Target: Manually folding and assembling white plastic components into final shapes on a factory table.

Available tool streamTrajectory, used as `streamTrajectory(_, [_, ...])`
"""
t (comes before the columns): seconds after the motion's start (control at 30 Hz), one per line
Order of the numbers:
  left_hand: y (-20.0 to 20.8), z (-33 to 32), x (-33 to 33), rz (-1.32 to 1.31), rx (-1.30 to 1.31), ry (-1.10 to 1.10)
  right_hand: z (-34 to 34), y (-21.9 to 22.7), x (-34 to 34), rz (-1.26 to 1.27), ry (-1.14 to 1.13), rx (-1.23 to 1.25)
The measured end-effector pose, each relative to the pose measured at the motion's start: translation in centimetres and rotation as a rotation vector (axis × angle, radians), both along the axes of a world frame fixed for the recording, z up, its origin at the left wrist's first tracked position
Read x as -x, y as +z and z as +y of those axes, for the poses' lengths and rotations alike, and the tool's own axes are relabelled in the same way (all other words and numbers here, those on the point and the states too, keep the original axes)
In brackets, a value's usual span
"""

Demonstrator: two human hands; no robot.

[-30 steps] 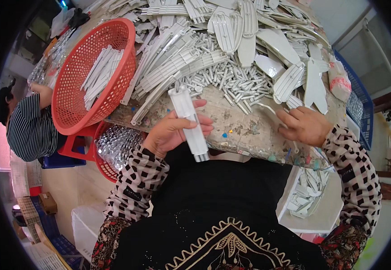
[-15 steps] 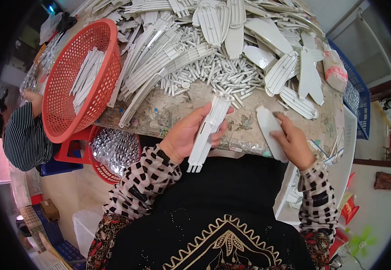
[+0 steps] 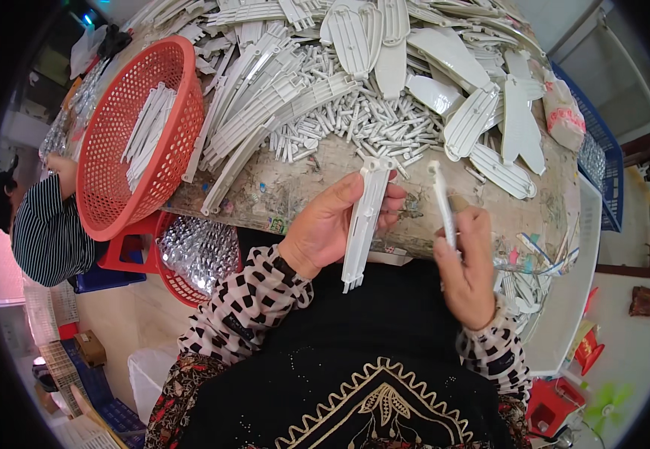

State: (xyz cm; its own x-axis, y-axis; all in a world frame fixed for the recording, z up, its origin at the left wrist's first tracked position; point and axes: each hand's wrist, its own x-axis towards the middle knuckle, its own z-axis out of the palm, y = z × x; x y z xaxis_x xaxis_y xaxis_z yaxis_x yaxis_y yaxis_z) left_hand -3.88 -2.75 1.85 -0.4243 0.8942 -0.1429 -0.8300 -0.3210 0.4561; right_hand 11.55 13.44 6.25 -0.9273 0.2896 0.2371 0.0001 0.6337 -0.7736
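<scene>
My left hand (image 3: 329, 228) is closed round a long white plastic bar (image 3: 365, 224), which it holds upright over the table's front edge. The bar has lugs at its top and small prongs at its lower end. In my right hand (image 3: 468, 262) is a white plastic blade (image 3: 443, 198), pinched between thumb and fingers and turned edge-on. A small gap separates the blade from the bar. Beyond both hands lies a heap of short white pins (image 3: 355, 120). More white blades (image 3: 471, 123) are piled behind my right hand, and long ribbed white bars (image 3: 258, 120) behind my left.
A red perforated basket (image 3: 190, 97) with white strips stands at the table's left; below it, another red basket holds shiny silver pieces (image 3: 201, 247). A white bin (image 3: 575, 299) is at my right, beside a blue crate (image 3: 608, 187). Another person's striped sleeve (image 3: 52, 224) shows far left.
My right hand has moved left toward the bar, turning the blade from its flat face to edge-on. The bar in my left hand has shifted slightly right and stands more upright.
</scene>
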Motion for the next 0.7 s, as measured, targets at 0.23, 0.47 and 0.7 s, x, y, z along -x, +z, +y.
streamTrajectory(0.23, [2.2, -0.2, -1.2, 0.178, -0.028, 0.070, -2.5, -1.4, 1.5, 0.140, 0.175, 0.108])
streamTrajectory(0.47, [2.5, -1.4, -1.2, 0.382, 0.051, 0.084, -3.6, -1.0, 2.0, 0.127, 0.142, -0.049])
streamTrajectory(0.7, [2.7, -1.4, -1.0, 0.438, 0.115, 0.087, -4.1, 1.5, 2.1, -0.071, 0.201, 0.182])
